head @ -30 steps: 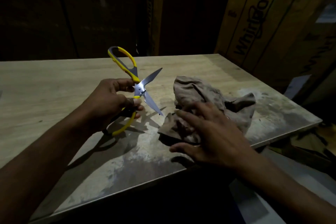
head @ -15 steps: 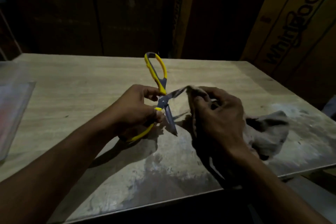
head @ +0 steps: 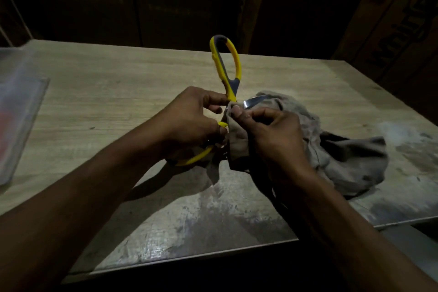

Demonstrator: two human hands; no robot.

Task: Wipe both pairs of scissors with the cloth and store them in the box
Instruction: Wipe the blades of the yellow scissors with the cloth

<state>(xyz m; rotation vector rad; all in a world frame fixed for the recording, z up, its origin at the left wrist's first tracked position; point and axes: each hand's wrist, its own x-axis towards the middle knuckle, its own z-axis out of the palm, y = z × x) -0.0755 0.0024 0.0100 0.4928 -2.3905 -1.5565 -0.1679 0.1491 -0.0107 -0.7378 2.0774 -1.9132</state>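
My left hand grips the yellow-and-grey scissors near the pivot, with one handle loop pointing up and the other poking out below my palm. The scissors are spread open above the wooden table. My right hand pinches the brown cloth around the blades. Only a short bright piece of one blade shows above the cloth; the other blade is hidden. The rest of the cloth trails onto the table at the right. A second pair of scissors is not in view.
A clear plastic box or lid lies at the table's left edge, blurred. Cardboard boxes stand behind the table at the right. The table's near edge and right corner are scuffed and pale.
My right hand lifted the cloth off the table and brought it onto the scissor blades, now covering them more fully. The scissors turned more upright. The view shifted left, revealing the clear box.
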